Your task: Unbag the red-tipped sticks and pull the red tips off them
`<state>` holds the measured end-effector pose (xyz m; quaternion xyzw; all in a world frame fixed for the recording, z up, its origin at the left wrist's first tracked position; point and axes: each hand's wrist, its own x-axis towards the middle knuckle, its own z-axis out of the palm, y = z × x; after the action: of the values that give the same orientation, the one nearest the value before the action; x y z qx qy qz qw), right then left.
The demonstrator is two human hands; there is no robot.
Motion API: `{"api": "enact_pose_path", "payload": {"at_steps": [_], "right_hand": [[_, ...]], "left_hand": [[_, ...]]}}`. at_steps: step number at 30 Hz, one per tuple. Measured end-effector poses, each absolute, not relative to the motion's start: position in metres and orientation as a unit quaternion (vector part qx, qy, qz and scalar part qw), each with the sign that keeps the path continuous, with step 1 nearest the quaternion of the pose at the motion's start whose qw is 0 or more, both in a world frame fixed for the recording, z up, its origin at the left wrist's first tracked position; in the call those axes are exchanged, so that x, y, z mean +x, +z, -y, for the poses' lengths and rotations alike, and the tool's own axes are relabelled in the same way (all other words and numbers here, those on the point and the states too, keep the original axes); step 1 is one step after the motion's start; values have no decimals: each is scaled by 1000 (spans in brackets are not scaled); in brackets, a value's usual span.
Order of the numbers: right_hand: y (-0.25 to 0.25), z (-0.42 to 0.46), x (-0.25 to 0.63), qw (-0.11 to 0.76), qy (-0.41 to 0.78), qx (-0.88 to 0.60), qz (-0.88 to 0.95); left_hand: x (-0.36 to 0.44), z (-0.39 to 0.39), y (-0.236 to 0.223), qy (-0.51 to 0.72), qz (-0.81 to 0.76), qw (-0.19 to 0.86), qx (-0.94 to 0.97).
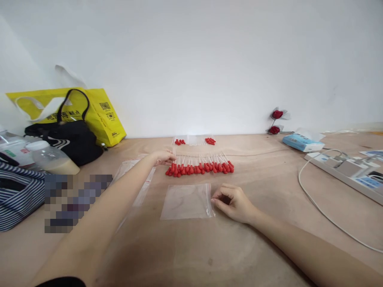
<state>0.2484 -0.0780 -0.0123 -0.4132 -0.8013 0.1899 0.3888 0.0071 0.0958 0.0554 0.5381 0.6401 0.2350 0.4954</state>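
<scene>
Head view: row of red-bulbed clear tubes [200, 168] lies across the counter [209, 251], bulbs toward the wearer. Left hand [164, 158] at the row's left end, fingertips at the tubes; cannot tell whether any is gripped. Right hand [236, 201] curled beside the sealing edge of an empty clear bag [187, 202]; cannot tell whether it pinches that edge. Beyond the row, near the wall [191, 71], a further clear bag [196, 140] with red pieces [210, 141].

Tubes [205, 169] before me: clear, red-ended
My desk [209, 255]: pale brown, faintly mottled
Large bag [106, 115], toward far left corner: yellow, black print
Small bag [22, 201], toward left edge: dark-and-white stripes
Roses [277, 114], far edge: deep red
</scene>
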Motion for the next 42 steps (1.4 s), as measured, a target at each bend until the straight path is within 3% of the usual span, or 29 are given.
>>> {"api": "enact_pose_path", "payload": {"at_steps": [7,20,24,29,35,42], "right_hand": [[-10,78,247,378,189,-402,813],[-11,79,247,375,189,-401,814],[-13,77,248,375,163,-413,813],[-13,74,247,397,112,-429,804],[-10,78,245,294,113,-365,876],[-15,74,248,280,123,-360,882]], "left_hand": [[11,-110,42,186,-678,453,548],[1,-93,43,250,-672,320,619],[3,-44,39,297,-616,251,685],[14,37,27,223,-395,178,873],[18,65,18,87,-380,212,896],[22,37,12,183,-465,158,852]]}}
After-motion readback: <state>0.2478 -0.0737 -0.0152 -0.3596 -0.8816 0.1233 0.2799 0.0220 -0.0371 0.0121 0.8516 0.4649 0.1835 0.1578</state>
